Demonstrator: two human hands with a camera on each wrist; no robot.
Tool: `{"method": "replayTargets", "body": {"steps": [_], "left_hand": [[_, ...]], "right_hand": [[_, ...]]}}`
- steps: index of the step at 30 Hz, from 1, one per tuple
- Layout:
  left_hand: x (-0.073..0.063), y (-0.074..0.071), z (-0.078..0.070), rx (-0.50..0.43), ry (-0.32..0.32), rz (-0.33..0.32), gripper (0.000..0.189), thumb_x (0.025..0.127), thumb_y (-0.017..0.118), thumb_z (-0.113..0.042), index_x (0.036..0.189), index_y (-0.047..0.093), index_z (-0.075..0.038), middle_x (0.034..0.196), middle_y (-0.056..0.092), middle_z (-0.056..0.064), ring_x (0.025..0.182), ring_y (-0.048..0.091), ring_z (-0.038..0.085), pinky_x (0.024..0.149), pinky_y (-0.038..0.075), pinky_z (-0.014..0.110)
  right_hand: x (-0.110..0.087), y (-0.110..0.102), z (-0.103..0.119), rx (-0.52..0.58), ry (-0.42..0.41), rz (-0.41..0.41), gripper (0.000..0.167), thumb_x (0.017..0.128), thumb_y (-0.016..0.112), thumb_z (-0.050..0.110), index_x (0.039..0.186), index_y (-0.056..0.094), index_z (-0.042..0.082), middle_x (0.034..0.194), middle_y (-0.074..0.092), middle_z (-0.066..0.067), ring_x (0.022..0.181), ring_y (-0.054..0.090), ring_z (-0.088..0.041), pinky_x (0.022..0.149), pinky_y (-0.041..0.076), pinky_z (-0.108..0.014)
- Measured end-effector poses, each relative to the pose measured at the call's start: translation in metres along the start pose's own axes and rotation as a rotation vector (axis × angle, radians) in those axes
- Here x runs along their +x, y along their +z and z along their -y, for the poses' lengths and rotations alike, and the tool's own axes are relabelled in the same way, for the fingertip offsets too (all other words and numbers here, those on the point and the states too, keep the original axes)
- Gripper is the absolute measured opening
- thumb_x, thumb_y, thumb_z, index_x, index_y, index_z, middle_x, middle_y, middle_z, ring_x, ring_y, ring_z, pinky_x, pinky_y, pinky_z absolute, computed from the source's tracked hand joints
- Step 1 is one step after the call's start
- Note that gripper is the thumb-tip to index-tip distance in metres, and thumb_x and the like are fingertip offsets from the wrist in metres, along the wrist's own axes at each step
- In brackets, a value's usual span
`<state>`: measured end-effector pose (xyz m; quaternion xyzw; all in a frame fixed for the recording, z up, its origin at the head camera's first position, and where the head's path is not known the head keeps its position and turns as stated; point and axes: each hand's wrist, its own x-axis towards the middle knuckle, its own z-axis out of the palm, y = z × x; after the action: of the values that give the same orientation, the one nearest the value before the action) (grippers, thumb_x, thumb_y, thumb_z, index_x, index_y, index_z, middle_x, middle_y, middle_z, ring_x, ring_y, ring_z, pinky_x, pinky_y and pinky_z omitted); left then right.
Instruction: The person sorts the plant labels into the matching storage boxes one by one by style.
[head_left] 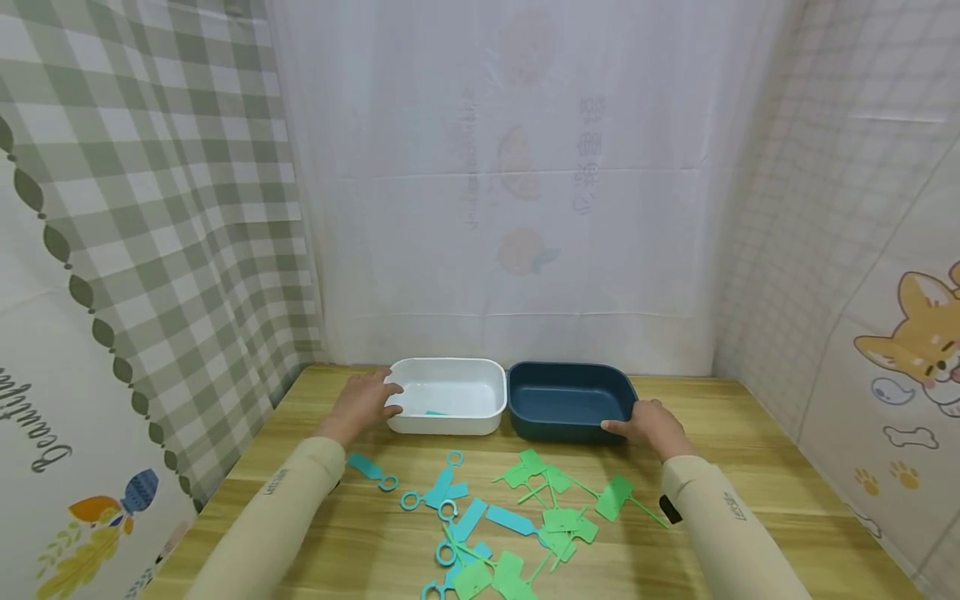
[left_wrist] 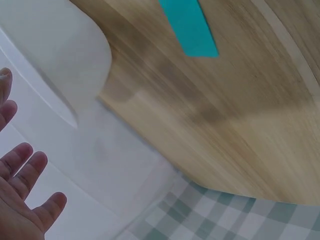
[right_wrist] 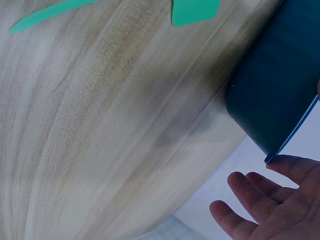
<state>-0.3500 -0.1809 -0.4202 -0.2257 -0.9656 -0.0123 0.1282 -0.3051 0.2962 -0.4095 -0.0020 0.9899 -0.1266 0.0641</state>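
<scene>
At the left end of the white plastic bin (head_left: 447, 427), my left hand (head_left: 365, 402) has its fingers spread by the rim; whether they touch it cannot be told. In the left wrist view that hand's fingers (left_wrist: 31, 172) look loose and apart. My right hand (head_left: 651, 425) is at the right end of the dark blue bin (head_left: 564, 431). One right fingertip touches that bin's rim corner in the right wrist view, its other fingers (right_wrist: 250, 195) extended apart. A bit of teal (head_left: 435, 412) shows inside the white bin.
Blue tags with ring ends (head_left: 512, 520) and green flag-shaped plastic tags (head_left: 614, 497) lie scattered and overlapping on the wooden table (head_left: 360, 542) before the bins. A white curtain (head_left: 420, 250) hangs behind, a checked cloth (head_left: 202, 208) at left, a printed cloth (head_left: 862, 275) at right.
</scene>
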Motion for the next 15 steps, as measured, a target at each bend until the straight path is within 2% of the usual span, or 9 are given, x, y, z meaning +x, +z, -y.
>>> {"method": "replayTargets", "body": {"steps": [9,15], "left_hand": [[-0.015,-0.002,0.014,-0.067,-0.025,-0.004,0.036,0.087,0.077,-0.029,0.115,0.072,-0.008,0.136,0.055,0.024,0.124,0.051,0.044,0.1,0.038,0.062],[-0.029,-0.001,0.029,-0.075,-0.063,0.0,0.036,0.087,0.077,-0.029,0.115,0.071,-0.006,0.137,0.053,0.026,0.125,0.049,0.047,0.1,0.037,0.066]], "right_hand": [[-0.001,0.001,-0.001,0.011,0.008,0.003,0.087,0.091,0.062,0.059,0.121,0.054,-0.022,0.128,0.042,-0.049,0.112,0.051,-0.056,0.088,0.047,-0.06],[-0.001,0.0,-0.001,0.024,0.006,0.0,0.082,0.093,0.062,0.055,0.121,0.053,-0.022,0.127,0.043,-0.049,0.111,0.053,-0.055,0.087,0.048,-0.059]]}}
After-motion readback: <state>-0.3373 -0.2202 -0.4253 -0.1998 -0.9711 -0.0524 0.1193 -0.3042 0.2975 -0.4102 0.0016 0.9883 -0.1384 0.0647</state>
